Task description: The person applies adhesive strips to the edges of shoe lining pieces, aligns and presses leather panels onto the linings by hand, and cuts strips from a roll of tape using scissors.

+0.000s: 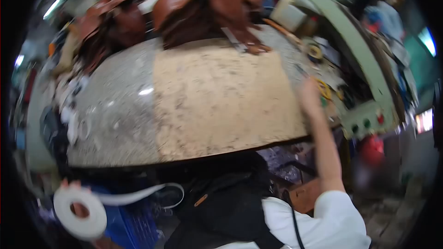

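Note:
At the lower left, my left hand (70,185) grips a roll of white tape (62,210), with fingertips showing over its top edge. A loose end of the tape trails off to the right and curls near my dark apron (207,203). My right hand (309,97) reaches over the right part of the worktable, beside yellow-handled scissors (325,89). Motion smears its fingers, so whether they hold anything cannot be made out.
A worn tan board (221,101) lies on the grey worktable (115,106). Brown leather pieces (203,7) are heaped along the back. A pale green machine frame (353,46) stands at the right, near a tape roll (314,52). A blue crate (138,221) sits below left.

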`<action>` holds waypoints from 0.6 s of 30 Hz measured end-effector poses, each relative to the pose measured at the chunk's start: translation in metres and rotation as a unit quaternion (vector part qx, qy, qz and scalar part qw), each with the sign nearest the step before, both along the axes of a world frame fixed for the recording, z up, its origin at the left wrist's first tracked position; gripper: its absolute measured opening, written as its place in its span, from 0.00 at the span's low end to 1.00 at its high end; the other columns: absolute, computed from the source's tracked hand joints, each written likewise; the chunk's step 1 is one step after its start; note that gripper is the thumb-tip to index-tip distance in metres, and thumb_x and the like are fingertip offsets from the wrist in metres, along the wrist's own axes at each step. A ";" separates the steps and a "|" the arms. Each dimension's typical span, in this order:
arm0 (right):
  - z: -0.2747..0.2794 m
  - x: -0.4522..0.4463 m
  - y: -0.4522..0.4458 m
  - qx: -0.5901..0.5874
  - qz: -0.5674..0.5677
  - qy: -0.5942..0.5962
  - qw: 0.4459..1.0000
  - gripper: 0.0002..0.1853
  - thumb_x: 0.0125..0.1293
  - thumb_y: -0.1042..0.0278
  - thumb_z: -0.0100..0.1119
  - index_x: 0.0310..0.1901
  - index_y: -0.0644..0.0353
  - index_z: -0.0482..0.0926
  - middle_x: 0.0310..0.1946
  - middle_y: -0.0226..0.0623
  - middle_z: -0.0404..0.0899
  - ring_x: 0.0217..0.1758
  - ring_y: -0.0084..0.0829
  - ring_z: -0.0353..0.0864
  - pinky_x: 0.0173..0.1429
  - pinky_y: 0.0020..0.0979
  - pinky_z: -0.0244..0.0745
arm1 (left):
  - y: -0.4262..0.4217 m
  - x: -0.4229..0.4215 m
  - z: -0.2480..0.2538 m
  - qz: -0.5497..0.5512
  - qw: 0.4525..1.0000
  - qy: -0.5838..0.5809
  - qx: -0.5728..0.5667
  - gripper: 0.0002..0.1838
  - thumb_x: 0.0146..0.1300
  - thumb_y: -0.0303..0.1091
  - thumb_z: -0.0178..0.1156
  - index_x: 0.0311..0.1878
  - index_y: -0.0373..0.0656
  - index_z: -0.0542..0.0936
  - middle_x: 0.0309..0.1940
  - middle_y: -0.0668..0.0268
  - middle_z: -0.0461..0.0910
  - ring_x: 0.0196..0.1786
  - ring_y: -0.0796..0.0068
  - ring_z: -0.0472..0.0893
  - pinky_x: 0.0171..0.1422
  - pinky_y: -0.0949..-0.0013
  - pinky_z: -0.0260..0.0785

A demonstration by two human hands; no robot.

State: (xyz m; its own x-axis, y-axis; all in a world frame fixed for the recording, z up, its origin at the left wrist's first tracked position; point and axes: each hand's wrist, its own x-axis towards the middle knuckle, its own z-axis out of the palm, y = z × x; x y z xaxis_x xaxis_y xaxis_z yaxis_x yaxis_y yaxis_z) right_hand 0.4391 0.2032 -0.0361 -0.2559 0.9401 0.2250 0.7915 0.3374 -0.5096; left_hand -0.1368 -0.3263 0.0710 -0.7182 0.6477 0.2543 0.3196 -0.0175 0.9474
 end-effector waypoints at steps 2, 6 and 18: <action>-0.031 0.092 0.065 -0.060 -0.079 -0.249 0.964 0.13 0.66 0.72 0.43 0.43 0.69 0.76 0.41 0.56 0.79 0.47 0.53 0.78 0.50 0.45 0.72 | 0.039 0.020 0.009 -0.074 0.966 -0.201 0.144 0.30 0.74 0.45 0.43 0.73 0.43 0.55 0.67 0.56 0.64 0.65 0.62 0.68 0.69 0.53 0.63; -0.028 0.098 0.064 0.119 -0.037 -0.240 0.963 0.16 0.61 0.74 0.55 0.51 0.67 0.75 0.44 0.57 0.77 0.52 0.56 0.75 0.54 0.47 0.70 | 0.099 0.051 0.053 -0.034 0.985 -0.148 0.086 0.32 0.71 0.50 0.52 0.69 0.36 0.62 0.64 0.57 0.70 0.63 0.62 0.73 0.64 0.53 0.71; 0.129 -0.231 -0.128 0.069 0.476 -0.029 0.876 0.42 0.48 0.40 0.72 0.56 0.66 0.69 0.46 0.49 0.74 0.52 0.46 0.76 0.55 0.43 0.71 | 0.109 0.032 0.090 -0.065 0.995 -0.062 0.038 0.29 0.69 0.54 0.53 0.57 0.35 0.76 0.55 0.51 0.77 0.60 0.61 0.76 0.61 0.63 0.70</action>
State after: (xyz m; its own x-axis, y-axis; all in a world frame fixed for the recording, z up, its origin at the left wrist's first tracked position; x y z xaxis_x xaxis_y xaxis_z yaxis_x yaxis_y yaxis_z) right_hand 0.2077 0.0756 0.0930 -0.9243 0.2592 0.2802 0.1406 0.9137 -0.3813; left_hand -0.1046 -0.2174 0.1613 -0.6581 0.7198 0.2207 0.1914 -0.1235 0.9737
